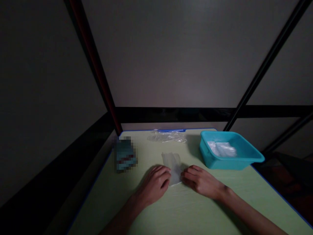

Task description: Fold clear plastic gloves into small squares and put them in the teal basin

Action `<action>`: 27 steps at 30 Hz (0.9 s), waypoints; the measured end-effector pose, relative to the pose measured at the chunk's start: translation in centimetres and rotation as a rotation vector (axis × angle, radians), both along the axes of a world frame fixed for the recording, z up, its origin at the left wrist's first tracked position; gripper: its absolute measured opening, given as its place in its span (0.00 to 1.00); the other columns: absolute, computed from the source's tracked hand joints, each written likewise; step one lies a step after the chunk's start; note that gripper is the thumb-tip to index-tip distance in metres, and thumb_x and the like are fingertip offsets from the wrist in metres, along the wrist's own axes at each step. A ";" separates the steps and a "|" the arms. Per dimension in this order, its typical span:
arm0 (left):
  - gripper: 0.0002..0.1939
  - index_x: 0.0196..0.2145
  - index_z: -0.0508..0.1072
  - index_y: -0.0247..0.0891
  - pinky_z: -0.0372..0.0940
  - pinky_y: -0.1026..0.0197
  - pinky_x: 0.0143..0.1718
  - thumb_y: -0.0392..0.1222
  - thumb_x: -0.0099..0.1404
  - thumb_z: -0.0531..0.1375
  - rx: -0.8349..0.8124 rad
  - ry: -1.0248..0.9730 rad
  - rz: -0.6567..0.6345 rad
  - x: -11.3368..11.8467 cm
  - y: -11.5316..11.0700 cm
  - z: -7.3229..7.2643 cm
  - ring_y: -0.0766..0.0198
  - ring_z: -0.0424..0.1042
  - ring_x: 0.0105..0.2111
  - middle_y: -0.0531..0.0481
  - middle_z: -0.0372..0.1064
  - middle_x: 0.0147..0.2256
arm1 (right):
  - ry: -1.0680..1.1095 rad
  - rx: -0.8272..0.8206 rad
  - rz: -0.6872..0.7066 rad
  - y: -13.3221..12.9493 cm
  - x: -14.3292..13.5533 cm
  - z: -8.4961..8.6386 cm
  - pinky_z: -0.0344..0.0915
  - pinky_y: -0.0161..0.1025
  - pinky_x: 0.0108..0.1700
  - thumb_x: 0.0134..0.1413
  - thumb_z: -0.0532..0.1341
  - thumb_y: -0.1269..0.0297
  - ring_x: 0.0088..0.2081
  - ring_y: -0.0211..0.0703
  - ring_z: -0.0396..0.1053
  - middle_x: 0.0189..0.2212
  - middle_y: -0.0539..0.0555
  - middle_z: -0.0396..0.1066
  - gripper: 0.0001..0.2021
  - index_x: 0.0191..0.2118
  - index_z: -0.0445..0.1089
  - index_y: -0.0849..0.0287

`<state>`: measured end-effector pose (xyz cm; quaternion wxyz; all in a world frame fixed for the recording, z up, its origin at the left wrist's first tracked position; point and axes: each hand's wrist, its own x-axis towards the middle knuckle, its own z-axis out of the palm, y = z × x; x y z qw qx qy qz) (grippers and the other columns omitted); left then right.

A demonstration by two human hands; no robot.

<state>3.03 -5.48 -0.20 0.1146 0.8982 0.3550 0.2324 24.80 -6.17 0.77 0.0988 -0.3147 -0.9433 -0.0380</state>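
A small translucent plastic bag [173,164] lies on the pale green table [176,209], between my two hands. My left hand [157,182] touches its left edge, fingers curled together. My right hand [199,180] is at its right edge, fingers bent and close together. Both hands appear to pinch the sides of the bag, though the fingertips are partly hidden.
At the right stands a turquoise basket [227,163] with folded clear plastic [222,149] inside. Crumpled clear plastic [168,136] lies at the back edge. A blurred, pixelated item [126,155] is at the back left. Panelled walls rise behind and to the left.
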 end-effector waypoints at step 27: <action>0.09 0.17 0.66 0.34 0.58 0.69 0.23 0.37 0.51 0.53 -0.596 -0.556 0.405 1.3 4.2 -2.0 0.67 0.66 0.22 0.56 0.63 0.18 | 0.766 -0.733 -0.249 6.1 -1.9 -1.4 0.52 0.28 0.22 0.48 0.54 0.66 0.21 0.32 0.57 0.20 0.45 0.60 0.04 0.31 0.57 0.60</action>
